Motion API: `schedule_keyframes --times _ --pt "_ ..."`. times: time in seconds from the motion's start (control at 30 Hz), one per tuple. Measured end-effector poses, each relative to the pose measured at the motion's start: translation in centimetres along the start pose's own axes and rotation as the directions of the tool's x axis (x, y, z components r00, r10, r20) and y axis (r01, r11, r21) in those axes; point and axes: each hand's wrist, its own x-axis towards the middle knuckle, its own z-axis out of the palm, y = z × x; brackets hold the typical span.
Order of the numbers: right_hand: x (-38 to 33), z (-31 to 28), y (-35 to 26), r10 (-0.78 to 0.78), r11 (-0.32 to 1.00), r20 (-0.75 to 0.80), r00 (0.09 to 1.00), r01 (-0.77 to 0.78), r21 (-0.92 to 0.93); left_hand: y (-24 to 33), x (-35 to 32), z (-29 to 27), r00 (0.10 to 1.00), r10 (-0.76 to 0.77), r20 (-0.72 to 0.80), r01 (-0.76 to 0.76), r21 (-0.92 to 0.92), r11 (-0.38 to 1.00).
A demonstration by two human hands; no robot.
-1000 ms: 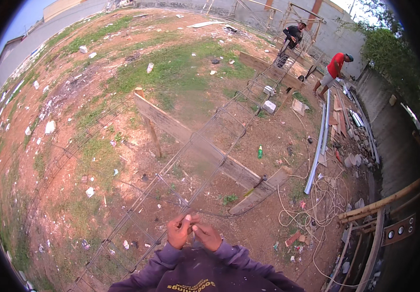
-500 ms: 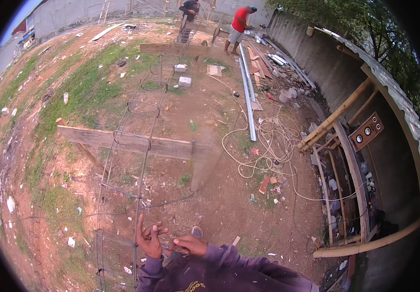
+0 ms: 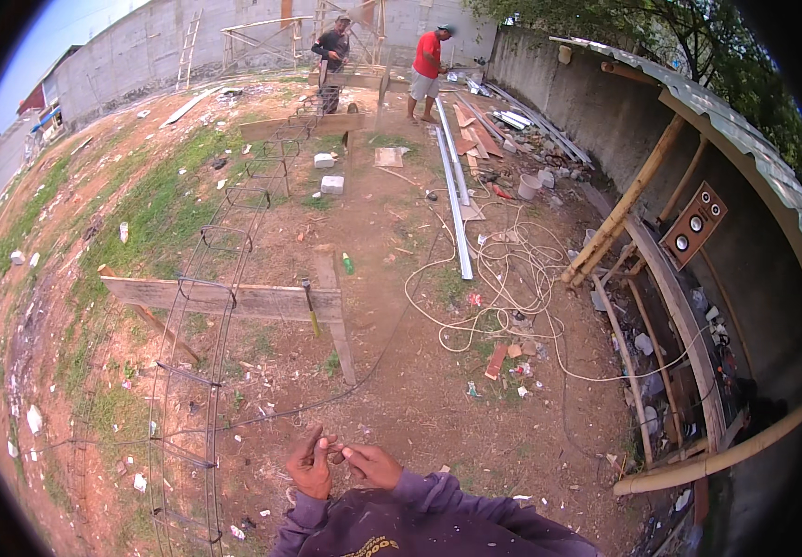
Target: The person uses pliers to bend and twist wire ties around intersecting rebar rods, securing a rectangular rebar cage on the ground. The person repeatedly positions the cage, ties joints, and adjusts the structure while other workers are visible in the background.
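My left hand (image 3: pixel 311 470) and my right hand (image 3: pixel 373 464) meet in front of my body, fingertips pinched close together. Whatever sits between the fingers is too small to make out. Just left of them runs a long steel rebar cage (image 3: pixel 213 462), thin bars tied with several square stirrups, stretching away from me. Neither hand touches it. Farther along, the cage passes a wooden board (image 3: pixel 271 302) fixed on stakes. On that board's right end hangs a hammer (image 3: pixel 312 311) with a yellowish lower handle.
Two people, one in dark clothes (image 3: pixel 331 58) and one in a red shirt (image 3: pixel 427 70), stand at the far end. Metal channels (image 3: pixel 454 204) and a tangled pale hose (image 3: pixel 512 288) lie right of centre. A bamboo-framed shelter (image 3: pixel 647 200) with a speaker panel (image 3: pixel 694 224) borders the right.
My left hand's spread fingers have closed in to a pinch beside my right fingertips. My view has shifted, placing the cage farther left of my hands. The far person in dark clothes appears more upright.
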Motion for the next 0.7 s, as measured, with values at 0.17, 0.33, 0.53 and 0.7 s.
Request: schedule_keyframes --times 0.17,0.33,0.53,0.7 --pt "-3.8 -4.7 -0.6 -0.066 0.972 0.078 0.995 0.081 -0.220 -1.5 -2.9 4.5 1.000 -0.006 -0.019 0.005 -0.066 0.998" --pt "-5.1 -6.7 0.1 -0.017 0.999 0.059 0.998 0.015 0.036 -2.4 -3.0 6.9 0.975 -0.168 0.144 0.196 -0.206 0.959" --pt "-4.8 -8.6 0.2 -0.074 0.916 0.264 0.962 -0.038 0.399 -2.0 -2.1 8.8 0.924 -0.098 0.369 0.239 -0.360 0.902" --pt "-6.6 -12.9 3.4 -0.110 0.598 0.207 0.972 0.231 -0.768 -0.4 3.5 2.9 0.969 0.039 0.243 0.162 -0.747 0.644"
